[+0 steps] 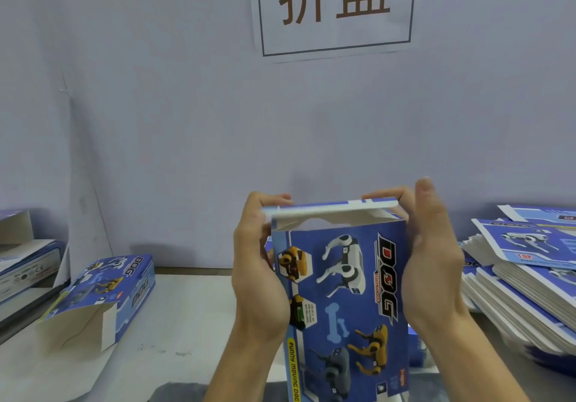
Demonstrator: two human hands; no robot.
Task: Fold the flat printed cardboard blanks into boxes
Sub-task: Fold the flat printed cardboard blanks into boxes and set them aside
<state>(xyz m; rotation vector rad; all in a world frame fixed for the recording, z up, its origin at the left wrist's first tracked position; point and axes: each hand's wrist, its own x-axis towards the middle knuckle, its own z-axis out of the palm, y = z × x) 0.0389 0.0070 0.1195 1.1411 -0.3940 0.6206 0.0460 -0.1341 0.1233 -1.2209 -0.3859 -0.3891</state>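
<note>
Behind the table point(187, 308) hangs a pale wall. Above it, a box point(343, 292) is gripped at its sides by the left hand point(258, 277) and right hand point(433, 261), fingers curled over its top flap point(330, 208). Blanks point(523, 277) are stacked right.

A white sign point(336, 9) on the wall reads "折盒" in brown strokes inside a dark frame; the held box point(343, 302) bears "DOG" in red and black (turned sideways), and a yellow strip reads "FUNNY MOVING DOG"; the folded box point(106, 289) at left shows "DOG" twice; smaller print is illegible.
</note>
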